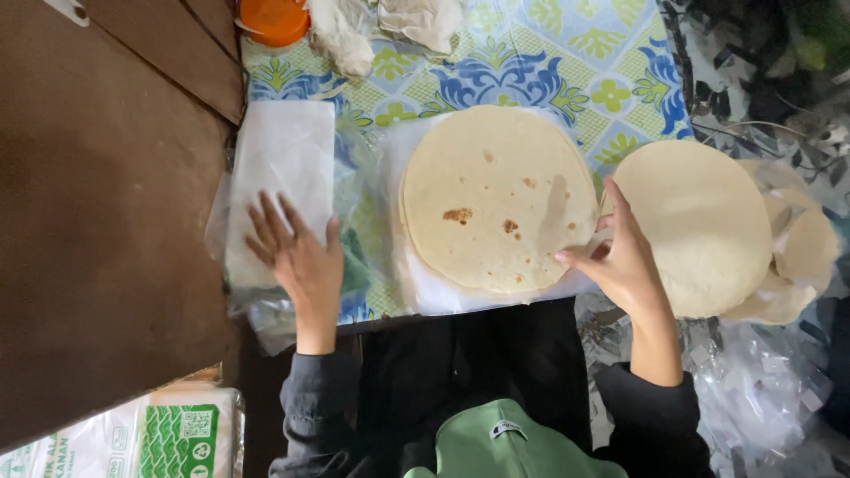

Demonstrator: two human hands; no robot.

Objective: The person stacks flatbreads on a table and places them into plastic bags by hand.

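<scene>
Two hands at a flatbread stack on a patterned cloth.
Left hand (301, 261) lies flat, fingers spread, on white paper sheets (282, 168). Right hand (624, 261) pinches the edge of the top flatbread (496, 195); a second pile (699, 226) sits just beside.

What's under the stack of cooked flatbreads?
The flatbread stack lies on a white sheet over the patterned tablecloth. The right hand touches the stack's edge. Anything directly beneath the stack's middle is covered.

Orange lid (273, 19), perhaps crumpled cloths (423, 19).
</scene>
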